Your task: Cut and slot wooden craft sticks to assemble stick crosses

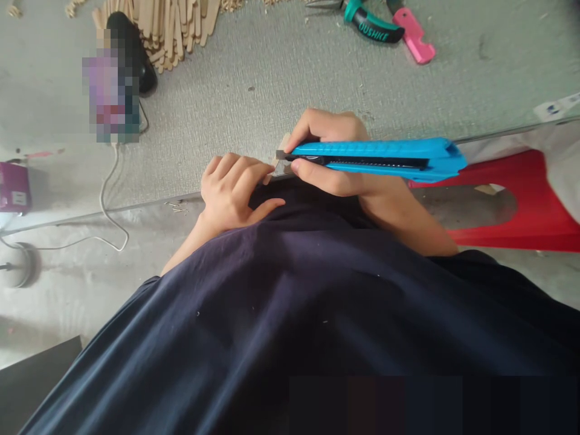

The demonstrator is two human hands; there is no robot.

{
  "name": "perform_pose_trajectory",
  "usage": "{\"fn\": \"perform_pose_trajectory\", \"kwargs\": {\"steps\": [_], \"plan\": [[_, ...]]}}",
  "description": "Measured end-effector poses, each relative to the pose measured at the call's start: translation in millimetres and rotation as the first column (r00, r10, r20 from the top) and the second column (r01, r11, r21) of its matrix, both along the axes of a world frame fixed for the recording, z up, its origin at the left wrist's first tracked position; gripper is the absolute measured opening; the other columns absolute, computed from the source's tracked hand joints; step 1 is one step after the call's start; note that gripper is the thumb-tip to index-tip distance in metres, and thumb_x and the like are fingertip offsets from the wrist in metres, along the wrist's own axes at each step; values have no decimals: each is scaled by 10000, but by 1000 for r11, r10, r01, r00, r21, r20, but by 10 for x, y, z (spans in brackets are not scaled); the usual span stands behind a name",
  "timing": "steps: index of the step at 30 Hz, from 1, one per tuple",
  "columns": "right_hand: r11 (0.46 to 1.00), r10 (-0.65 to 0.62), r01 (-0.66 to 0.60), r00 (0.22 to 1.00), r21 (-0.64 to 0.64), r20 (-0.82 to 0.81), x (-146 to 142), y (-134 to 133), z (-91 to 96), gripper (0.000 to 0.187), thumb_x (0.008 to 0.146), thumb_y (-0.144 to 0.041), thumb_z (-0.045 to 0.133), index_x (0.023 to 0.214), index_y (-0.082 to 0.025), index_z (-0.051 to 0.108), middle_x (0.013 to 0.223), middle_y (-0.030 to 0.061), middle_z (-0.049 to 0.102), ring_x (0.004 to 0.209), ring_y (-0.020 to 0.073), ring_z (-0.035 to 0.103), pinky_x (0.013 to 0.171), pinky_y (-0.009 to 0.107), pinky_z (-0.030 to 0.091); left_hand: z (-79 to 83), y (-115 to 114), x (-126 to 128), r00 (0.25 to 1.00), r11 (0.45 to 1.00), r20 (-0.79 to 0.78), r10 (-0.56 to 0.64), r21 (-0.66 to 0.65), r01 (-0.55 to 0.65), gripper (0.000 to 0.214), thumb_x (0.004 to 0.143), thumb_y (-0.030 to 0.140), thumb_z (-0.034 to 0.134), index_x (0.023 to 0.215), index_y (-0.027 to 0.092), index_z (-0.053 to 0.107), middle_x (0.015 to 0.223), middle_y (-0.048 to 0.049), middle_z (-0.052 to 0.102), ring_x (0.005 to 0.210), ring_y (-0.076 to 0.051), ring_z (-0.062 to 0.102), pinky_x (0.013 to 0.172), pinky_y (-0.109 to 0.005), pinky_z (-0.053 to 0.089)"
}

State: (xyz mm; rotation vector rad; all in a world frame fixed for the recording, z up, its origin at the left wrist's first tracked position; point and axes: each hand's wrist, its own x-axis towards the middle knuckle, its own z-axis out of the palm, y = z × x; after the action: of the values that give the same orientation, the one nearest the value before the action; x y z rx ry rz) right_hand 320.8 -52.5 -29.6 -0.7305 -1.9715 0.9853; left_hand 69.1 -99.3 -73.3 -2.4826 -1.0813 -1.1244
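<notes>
My right hand (333,130) is wrapped round a blue utility knife (385,154), its handle pointing right. The knife's short dark blade tip (280,155) lies across a small pale wooden craft stick (267,179) at the table's front edge. My left hand (233,187) is beside it, palm down, its fingertips pressed on the lower end of the stick. My left thumb is held apart, below the table edge. Part of the stick is hidden by the blade and my fingers.
On the grey textured table (217,115) are a pile of craft sticks (174,27), green-handled pliers (374,25), a pink-handled tool (414,36), a black object (136,54) and a white cable (115,175). A red stool (539,199) stands below the edge, right. A purple box (12,188) is far left.
</notes>
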Motion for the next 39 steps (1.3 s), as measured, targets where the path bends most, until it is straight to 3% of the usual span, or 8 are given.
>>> {"fn": "perform_pose_trajectory", "kwargs": {"steps": [4,7,9,14,19,23,30,39], "plan": [[999,32,-32,999,-6,17,25,-3,56,87,890,-320,761,970,-296,737,826,-20,748,706,213,637,703,410,491,272,76,-75,994,938,-82,77,-331,-101,643,1105,828,487,1379,317,764,1235,-146,801,1130,-341,689,947,-546,508],[998,53,-52,996,-19,71,52,-3,108,96,906,-322,756,998,-297,769,860,-12,774,735,216,658,738,417,515,447,269,-175,987,854,-140,-74,-520,-10,791,1006,944,551,1549,396,732,1411,-158,749,1253,-396,650,1075,-593,510],[998,59,-60,994,8,97,65,9,113,111,916,-307,745,1018,-295,789,898,-17,806,748,204,677,752,405,524,511,396,-219,977,816,-165,-135,-578,15,823,950,984,607,1522,412,756,1496,-149,723,1322,-412,616,1151,-613,480],[996,54,-63,992,71,116,66,66,35,120,950,-345,750,1016,-299,838,894,-13,838,745,194,706,741,388,539,487,520,-187,957,801,-241,-159,-598,-18,813,931,1016,588,1374,383,842,1692,-141,630,1431,-485,519,1177,-738,395],[996,51,-57,995,75,82,50,81,13,164,937,-360,766,1045,-309,879,928,-15,864,794,210,746,760,391,566,443,493,-158,960,815,-236,-150,-579,-15,836,861,1021,709,1324,342,863,1705,-125,621,1436,-443,476,1204,-713,395],[997,54,-59,995,53,88,51,68,42,151,953,-367,753,1020,-315,879,892,-20,851,786,218,758,749,393,576,484,473,-152,952,822,-268,-147,-569,-33,763,919,962,716,1280,306,864,1713,-147,605,1468,-475,495,1186,-735,400],[994,52,-58,996,91,68,43,56,37,284,1096,-480,652,1023,-300,860,947,-9,867,831,203,777,795,377,575,454,514,-158,965,825,-213,-152,-565,5,687,888,889,815,1304,346,874,1776,-88,584,1597,-485,485,1279,-762,375],[990,52,-64,994,129,92,39,85,26,232,1034,-408,654,988,-295,852,938,2,868,818,203,764,796,375,553,388,557,-163,962,858,-256,-97,-511,-50,517,904,765,837,1276,407,867,1515,-81,746,1541,-412,502,1200,-661,450]]}}
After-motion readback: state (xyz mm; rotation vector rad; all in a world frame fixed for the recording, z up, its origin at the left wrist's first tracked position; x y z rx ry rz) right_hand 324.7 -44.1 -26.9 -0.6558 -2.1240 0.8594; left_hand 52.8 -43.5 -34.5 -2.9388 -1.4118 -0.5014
